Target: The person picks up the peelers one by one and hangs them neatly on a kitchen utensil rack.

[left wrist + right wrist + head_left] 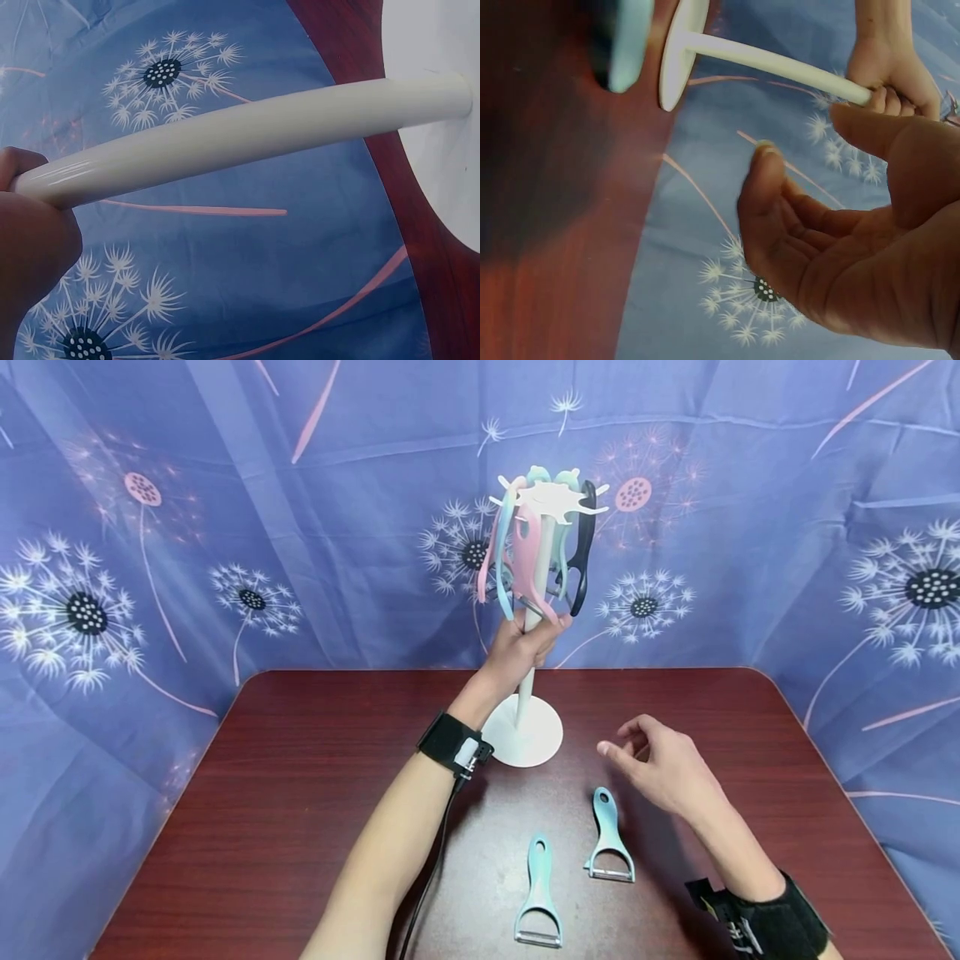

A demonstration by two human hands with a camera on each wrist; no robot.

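Observation:
My left hand (522,649) grips the pole of a white stand (525,731) just below its spiked top. In the left wrist view the pole (247,135) runs from that hand to the round base. From the top hang several peelers: a pink peeler (527,547), a light blue peeler (504,552), a black peeler (583,547) and others partly hidden. My right hand (663,766) hovers over the table with loosely bent fingers and nothing in them. Below its fingertips lies a blue peeler (606,822); another blue peeler (539,889) lies nearer the front, both handles pointing away.
The dark red wooden table (322,793) has a rounded far edge. Behind it hangs a blue cloth (360,543) with dandelion prints. A black cable (431,877) trails from the left wrist band (450,743) along the forearm.

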